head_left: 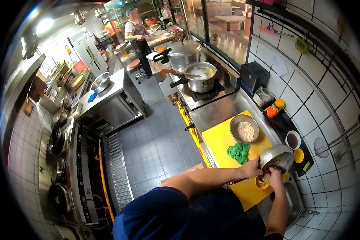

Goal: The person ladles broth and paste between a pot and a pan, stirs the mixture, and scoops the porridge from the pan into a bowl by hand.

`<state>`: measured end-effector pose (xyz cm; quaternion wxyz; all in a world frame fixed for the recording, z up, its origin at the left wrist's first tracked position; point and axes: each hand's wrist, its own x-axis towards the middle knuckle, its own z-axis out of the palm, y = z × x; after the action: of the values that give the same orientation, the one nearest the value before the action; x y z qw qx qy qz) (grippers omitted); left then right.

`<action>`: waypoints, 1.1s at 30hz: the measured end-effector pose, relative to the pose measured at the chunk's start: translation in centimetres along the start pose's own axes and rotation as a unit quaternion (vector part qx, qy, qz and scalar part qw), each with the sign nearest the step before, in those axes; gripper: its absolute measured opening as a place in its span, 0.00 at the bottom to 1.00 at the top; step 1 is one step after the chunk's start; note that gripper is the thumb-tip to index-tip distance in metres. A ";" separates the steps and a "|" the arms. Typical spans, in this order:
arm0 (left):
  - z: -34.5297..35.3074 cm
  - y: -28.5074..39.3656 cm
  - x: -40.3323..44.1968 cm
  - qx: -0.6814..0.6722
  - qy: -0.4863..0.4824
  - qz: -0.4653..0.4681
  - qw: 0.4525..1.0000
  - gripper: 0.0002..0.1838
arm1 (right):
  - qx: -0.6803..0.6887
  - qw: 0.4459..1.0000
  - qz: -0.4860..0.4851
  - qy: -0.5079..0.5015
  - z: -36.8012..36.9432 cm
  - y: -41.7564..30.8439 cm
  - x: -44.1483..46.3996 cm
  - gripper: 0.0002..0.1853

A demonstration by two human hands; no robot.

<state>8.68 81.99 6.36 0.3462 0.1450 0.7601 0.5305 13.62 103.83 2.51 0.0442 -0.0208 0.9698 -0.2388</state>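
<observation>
My left hand (251, 168) is closed on the edge of a metal bowl (282, 157), which is tipped on its side above a yellow bowl (261, 185). My right hand (275, 178) is at the mouth of the metal bowl, fingers curled; what they hold, if anything, is hidden. Brownish food shows inside the yellow bowl, which stands on a yellow cutting board (218, 138). Just beyond my left hand lies a crumpled green cloth (239, 153). Further along the board is a steel bowl of pale, grain-like pieces (246, 131).
A pot with pale liquid (202, 80) and a wooden-handled utensil sits on the stove, beside a lidded pressure cooker (184, 52). A sink (291, 206) borders the board at right. On the wall ledge are a white cup (293, 140) and orange-capped bottles. Another person (137, 36) stands far back.
</observation>
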 end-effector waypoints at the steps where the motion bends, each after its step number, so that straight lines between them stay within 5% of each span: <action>1: 0.2 -0.3 0.2 -0.002 0.000 -0.002 1.000 0.47 | -0.026 0.999 -0.020 0.004 0.3 0.6 0.2 0.12; 4: 1.2 -2.3 2.5 0.110 0.026 -0.030 0.993 0.53 | -0.023 0.997 0.027 -0.065 1.0 2.4 0.4 0.23; 6: 1.2 -2.4 2.4 0.057 0.037 -0.015 0.998 0.54 | 0.020 0.997 0.029 -0.066 1.3 3.3 0.5 0.22; 10: 0.9 -1.3 1.2 -0.039 0.029 -0.008 0.999 0.49 | 0.044 0.996 0.043 -0.057 -0.9 1.9 0.2 0.14; 23: -0.3 1.3 1.7 -0.026 -0.017 -0.042 0.999 0.33 | 0.094 0.992 -0.089 -0.005 0.1 2.8 0.6 0.12; 29: 0.1 0.9 2.0 -0.027 -0.037 -0.032 0.998 0.31 | 0.009 0.970 -0.237 -0.051 1.2 1.1 1.4 0.10; 33: 0.2 0.9 2.2 -0.022 -0.041 -0.025 0.999 0.32 | -0.164 0.945 -0.266 -0.099 1.9 1.1 1.2 0.10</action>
<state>7.11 83.75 6.36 0.3935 0.1405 0.7367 0.5317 12.64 103.83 0.20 0.0712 -0.3085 0.9455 -0.0765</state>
